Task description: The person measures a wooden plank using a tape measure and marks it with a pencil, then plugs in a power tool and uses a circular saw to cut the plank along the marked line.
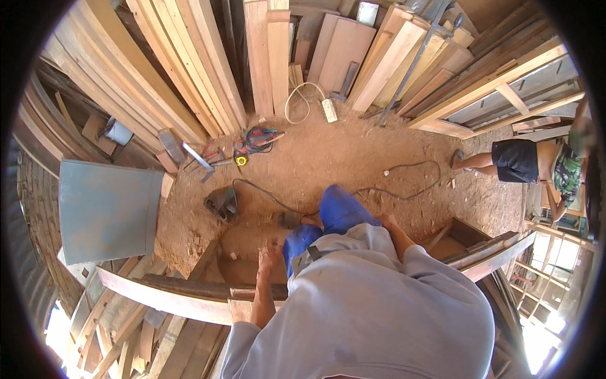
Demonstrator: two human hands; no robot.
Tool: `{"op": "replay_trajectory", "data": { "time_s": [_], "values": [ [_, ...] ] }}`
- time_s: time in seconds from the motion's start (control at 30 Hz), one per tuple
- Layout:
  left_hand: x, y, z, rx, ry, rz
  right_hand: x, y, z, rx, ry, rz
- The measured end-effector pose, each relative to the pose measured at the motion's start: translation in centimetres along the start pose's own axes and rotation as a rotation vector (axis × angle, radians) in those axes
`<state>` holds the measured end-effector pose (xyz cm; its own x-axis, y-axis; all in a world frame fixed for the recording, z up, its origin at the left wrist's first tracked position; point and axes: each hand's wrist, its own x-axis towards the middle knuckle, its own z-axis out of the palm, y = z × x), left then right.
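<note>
I sit on a curved-looking wooden beam (pixel 177 305), my knees in blue trousers (pixel 341 211). Beside my left knee is my left hand (pixel 270 256), its fingers apart and nothing visible in it. My right hand (pixel 388 222) lies against the outer side of my right knee, its fingers mostly hidden. On the dirt floor ahead and to the left sits a dark corded power tool (pixel 222 203). Farther off lie a red and black power tool (pixel 252 142), a yellow tape measure (pixel 240 161) and a hammer-like tool (pixel 199 161).
Planks (pixel 189 69) lean along the far side. A white power strip (pixel 329 110) lies before them. A black cord (pixel 278 203) crosses the floor. To the left stands a grey box-like panel (pixel 110 211). Another person in dark shorts (pixel 516 161) stands at the right.
</note>
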<state>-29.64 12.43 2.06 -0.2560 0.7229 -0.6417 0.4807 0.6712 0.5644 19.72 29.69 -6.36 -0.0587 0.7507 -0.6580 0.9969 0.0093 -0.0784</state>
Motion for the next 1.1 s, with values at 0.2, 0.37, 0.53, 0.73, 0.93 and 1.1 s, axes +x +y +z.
{"op": "replay_trajectory", "data": {
  "time_s": [0.2,0.37,0.53,0.73,0.93,1.1],
  "values": [
    [0.1,-0.3,2.5,-0.035,-0.044,-0.012,2.2,-6.7,-6.7,0.452,-0.061,-0.027],
    [2.9,2.3,2.5,0.101,-0.104,0.014,1.6,-2.0,-7.0,0.172,-0.091,-0.202],
    [7.1,6.1,-0.1,0.079,-0.011,0.064,3.2,3.3,-5.7,-0.259,-0.253,-0.226],
    [8.3,10.7,0.1,0.174,0.049,-0.161,11.3,5.1,-7.9,0.105,-0.225,0.163],
    [9.6,14.0,7.8,0.092,-0.092,-0.288,24.1,9.6,-8.0,-0.062,-0.198,-0.157],
    [16.3,21.7,16.4,0.099,-0.254,-0.166,31.5,16.5,-4.4,0.099,-0.012,-0.056]
  ]
}}
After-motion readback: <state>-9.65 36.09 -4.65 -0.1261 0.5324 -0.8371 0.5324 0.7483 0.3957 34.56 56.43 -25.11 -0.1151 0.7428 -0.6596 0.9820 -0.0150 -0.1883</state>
